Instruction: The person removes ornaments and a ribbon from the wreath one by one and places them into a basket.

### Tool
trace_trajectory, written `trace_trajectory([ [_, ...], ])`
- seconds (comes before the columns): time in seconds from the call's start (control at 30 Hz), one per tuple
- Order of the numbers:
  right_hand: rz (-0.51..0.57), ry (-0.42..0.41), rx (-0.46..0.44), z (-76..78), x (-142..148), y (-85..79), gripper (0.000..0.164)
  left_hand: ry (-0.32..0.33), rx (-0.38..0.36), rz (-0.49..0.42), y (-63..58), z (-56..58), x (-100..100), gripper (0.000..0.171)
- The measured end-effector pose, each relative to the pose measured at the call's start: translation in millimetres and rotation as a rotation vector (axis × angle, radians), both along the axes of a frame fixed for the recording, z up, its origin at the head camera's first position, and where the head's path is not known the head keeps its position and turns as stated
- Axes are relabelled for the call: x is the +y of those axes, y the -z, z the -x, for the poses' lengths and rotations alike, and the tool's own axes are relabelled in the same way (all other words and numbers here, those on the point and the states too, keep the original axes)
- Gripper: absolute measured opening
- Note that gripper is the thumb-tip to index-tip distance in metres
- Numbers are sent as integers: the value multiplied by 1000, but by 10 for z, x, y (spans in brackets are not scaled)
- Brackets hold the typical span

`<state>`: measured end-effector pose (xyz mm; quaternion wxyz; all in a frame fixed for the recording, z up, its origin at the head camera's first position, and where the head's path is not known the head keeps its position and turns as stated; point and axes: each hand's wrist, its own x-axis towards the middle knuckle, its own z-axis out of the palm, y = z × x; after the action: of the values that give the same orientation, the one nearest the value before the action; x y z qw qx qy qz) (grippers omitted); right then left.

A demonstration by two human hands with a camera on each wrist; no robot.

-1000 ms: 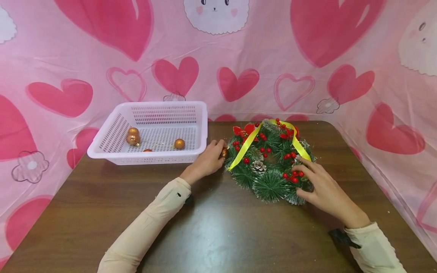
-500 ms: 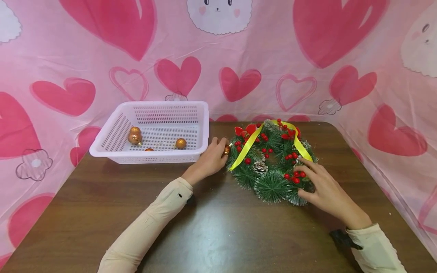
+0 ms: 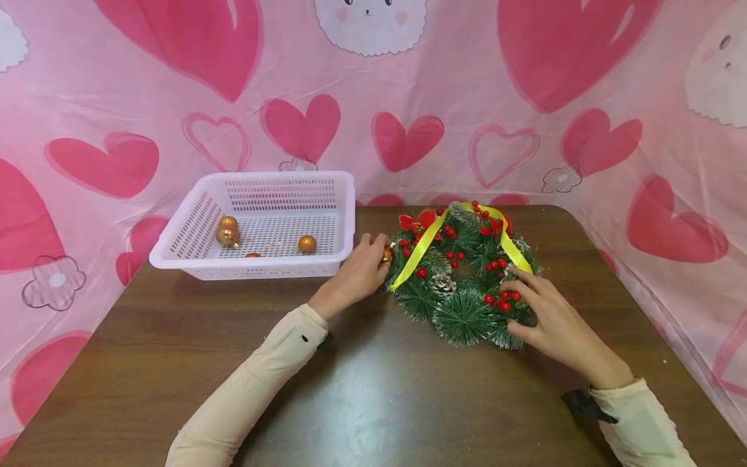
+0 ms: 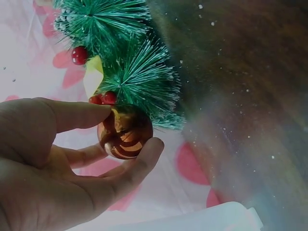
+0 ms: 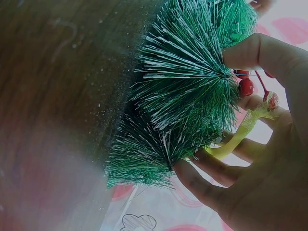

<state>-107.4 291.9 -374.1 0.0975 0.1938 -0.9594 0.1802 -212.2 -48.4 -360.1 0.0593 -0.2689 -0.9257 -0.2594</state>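
Note:
My left hand (image 3: 363, 267) pinches a shiny copper Christmas bauble (image 4: 126, 132) between thumb and fingertips. In the head view, that bauble sits right at the left edge of a green Christmas wreath (image 3: 463, 318), its small cap pointing up to the right. Red berries, red poinsettias, a frosted pine cone (image 3: 443, 285) and a yellow ribbon (image 3: 417, 259) decorate the wreath. At the opposite side my right hand (image 3: 554, 327) holds the wreath's edge, its thumb and spread fingers curved over the needles. In the right wrist view, some fingertips are hidden behind the needles and berries.
A white perforated plastic basket (image 3: 257, 267) stands at the back left, close to my left hand. Inside lie several copper and glittery orange baubles (image 3: 307, 244). The brown wooden table (image 3: 373, 402) ends at a pink heart-patterned cloth (image 3: 408, 71).
My left hand has shifted slightly right and away with the bauble, and its cap has come into sight. The right hand and the wreath have stayed in place.

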Motion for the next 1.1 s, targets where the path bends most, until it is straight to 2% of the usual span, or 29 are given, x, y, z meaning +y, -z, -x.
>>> trace_trajectory([
  [0.47,2,0,-4,-4,-11,-10,54,11,23,-29,-86,-47,-24,33],
  [1.1,5,-1,0,-8,-12,-20,55,26,1,-72,-259,-89,-68,35],
])
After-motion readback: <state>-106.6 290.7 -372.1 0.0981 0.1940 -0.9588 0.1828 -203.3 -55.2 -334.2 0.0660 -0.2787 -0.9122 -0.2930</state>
